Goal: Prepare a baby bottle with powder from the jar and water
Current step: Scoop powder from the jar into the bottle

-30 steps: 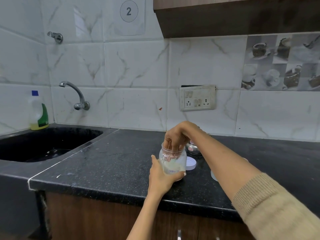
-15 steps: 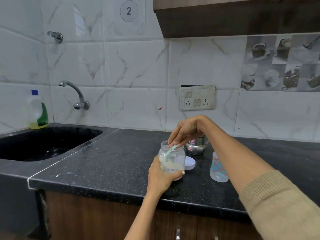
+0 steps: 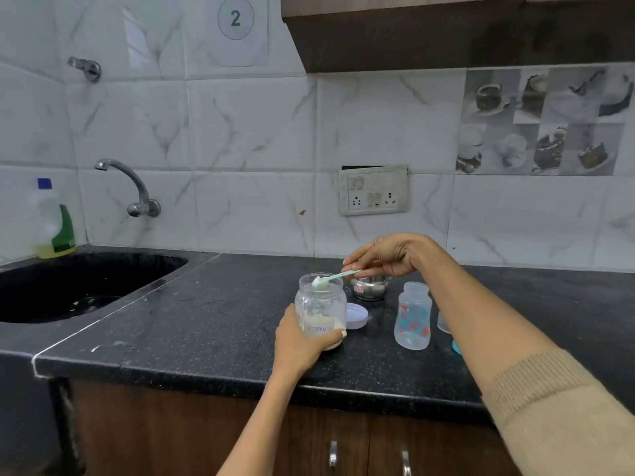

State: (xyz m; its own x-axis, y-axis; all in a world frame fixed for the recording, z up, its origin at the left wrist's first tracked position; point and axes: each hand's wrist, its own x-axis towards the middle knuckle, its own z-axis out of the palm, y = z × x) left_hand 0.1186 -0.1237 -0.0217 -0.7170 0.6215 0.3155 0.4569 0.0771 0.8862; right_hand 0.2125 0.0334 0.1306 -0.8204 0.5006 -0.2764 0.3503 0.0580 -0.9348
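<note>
Right now I have my left hand (image 3: 302,341) wrapped round the lower part of the jar (image 3: 321,309), holding it steady on the counter (image 3: 206,324); my right hand (image 3: 385,257) pinches the handle of the scoop (image 3: 331,279) between thumb and fingertips, with the bowl of the scoop sitting at the jar's open mouth and heaped with white powder; the jar carries a handwritten label and shows powder only in its lower part; its lid (image 3: 357,316) lies flat just behind and to the right of it; the bottle (image 3: 412,317) stands upright and uncapped to the right of the jar, apart from it, under my right forearm; I judge it close to empty, though I cannot tell whether a trace of powder already lies at its bottom; what I take for the bottle's cap parts show half hidden by my arm further right, too little to be sure; a small steel pot (image 3: 369,288) sits behind the lid; the sink (image 3: 86,286) and tap (image 3: 127,187) are well to the left. By my reckoning the task is early: jar opened, a scoop loaded; carrying the powder to the bottle, adding water, closing and mixing are all left.
</note>
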